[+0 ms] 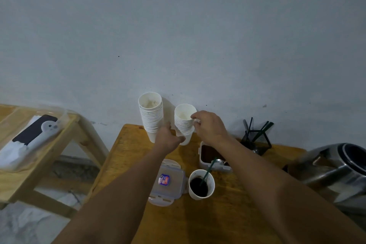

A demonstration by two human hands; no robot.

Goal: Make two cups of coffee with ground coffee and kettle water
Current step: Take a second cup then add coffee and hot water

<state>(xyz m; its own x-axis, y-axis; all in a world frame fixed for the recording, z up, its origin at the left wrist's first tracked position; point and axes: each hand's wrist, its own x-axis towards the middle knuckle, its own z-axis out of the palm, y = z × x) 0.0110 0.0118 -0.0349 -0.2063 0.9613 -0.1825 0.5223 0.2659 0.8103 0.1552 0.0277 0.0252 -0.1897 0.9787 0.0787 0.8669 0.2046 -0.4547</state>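
Observation:
Two stacks of white paper cups stand at the table's far edge by the wall: a tall stack (pixel 151 114) on the left and a shorter stack (pixel 184 120) on the right. My left hand (pixel 168 138) grips the base of the shorter stack. My right hand (pixel 210 127) pinches the rim of its top cup. Nearer to me stands a paper cup of dark coffee (pixel 201 184) with a green stirrer in it. The open container of ground coffee (pixel 213 157) with a spoon inside sits behind that cup.
The container's clear lid (pixel 168 182) lies left of the coffee cup. A metal kettle (pixel 336 166) stands at the right edge. A black mesh holder (pixel 257 138) with green stirrers is at the back right. A wooden shelf (pixel 39 154) with a plastic tray stands to the left.

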